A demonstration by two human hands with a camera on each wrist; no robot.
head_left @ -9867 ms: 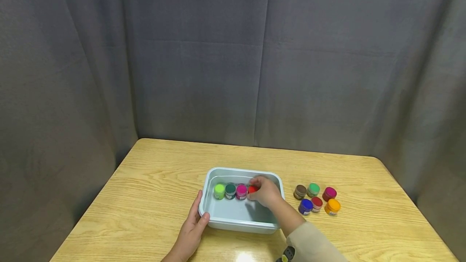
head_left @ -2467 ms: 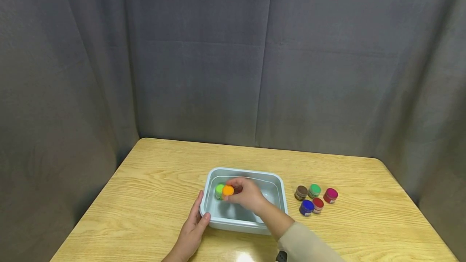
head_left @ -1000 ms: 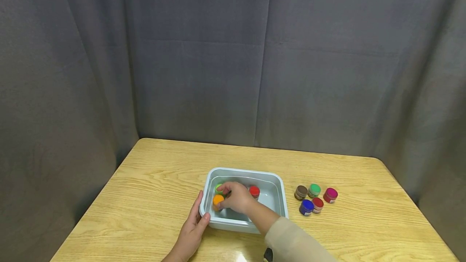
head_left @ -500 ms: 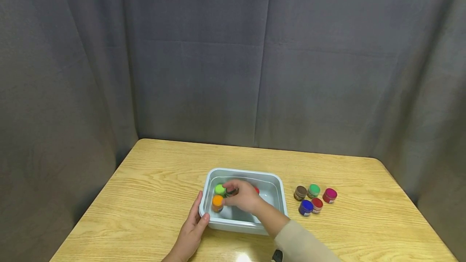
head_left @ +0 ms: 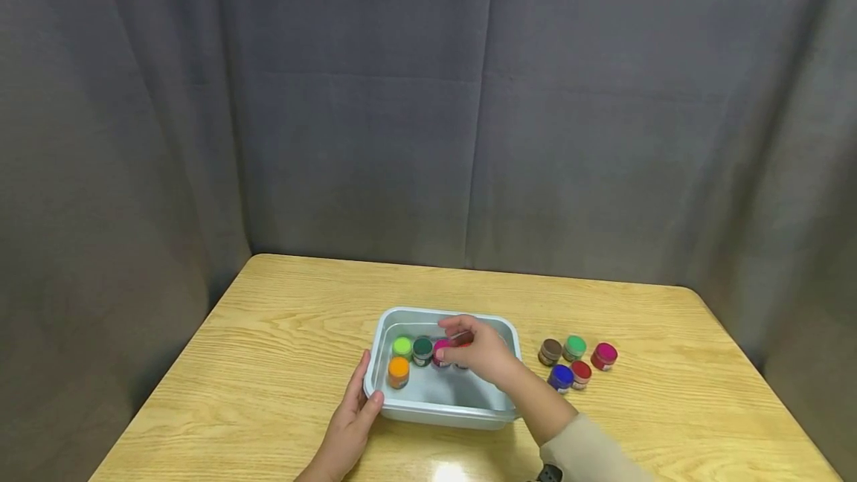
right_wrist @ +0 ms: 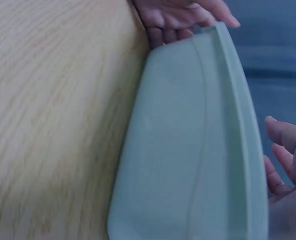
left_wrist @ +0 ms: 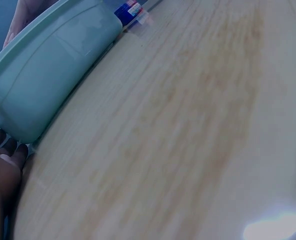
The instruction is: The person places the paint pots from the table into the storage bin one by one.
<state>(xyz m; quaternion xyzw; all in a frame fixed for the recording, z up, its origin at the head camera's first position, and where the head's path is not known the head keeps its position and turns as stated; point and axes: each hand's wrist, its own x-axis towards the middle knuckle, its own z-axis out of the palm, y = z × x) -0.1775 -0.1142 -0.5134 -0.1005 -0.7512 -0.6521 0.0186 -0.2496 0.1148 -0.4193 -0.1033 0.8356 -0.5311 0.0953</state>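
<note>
Inside a pale grey-blue tray (head_left: pixel 435 413) stand several small paint jars. A light green jar (head_left: pixel 402 346), a dark green jar (head_left: pixel 422 350), a magenta jar (head_left: pixel 439 352) and a red jar (head_left: pixel 463 363) form a row, the last two partly covered by my right hand (head_left: pixel 483 352). In front of the light green one stands an orange jar (head_left: pixel 398 372). My right hand hovers over the tray with fingers apart and no jar between them. My left hand (head_left: pixel 350 422) holds the tray's left end, thumb at the front corner of the rim, fingers along the end wall.
Right of the tray, on the wooden table (head_left: pixel 301 296), are a brown jar (head_left: pixel 550 352), a green jar (head_left: pixel 574 348), a crimson jar (head_left: pixel 605 355), a blue jar (head_left: pixel 561 378) and a dark red jar (head_left: pixel 580 374). A grey curtain (head_left: pixel 361 132) hangs behind.
The orange jar came from the right-hand group into the tray and was set before the light green one. My right hand has let go and moved rightward; my left hand stays on the tray.
</note>
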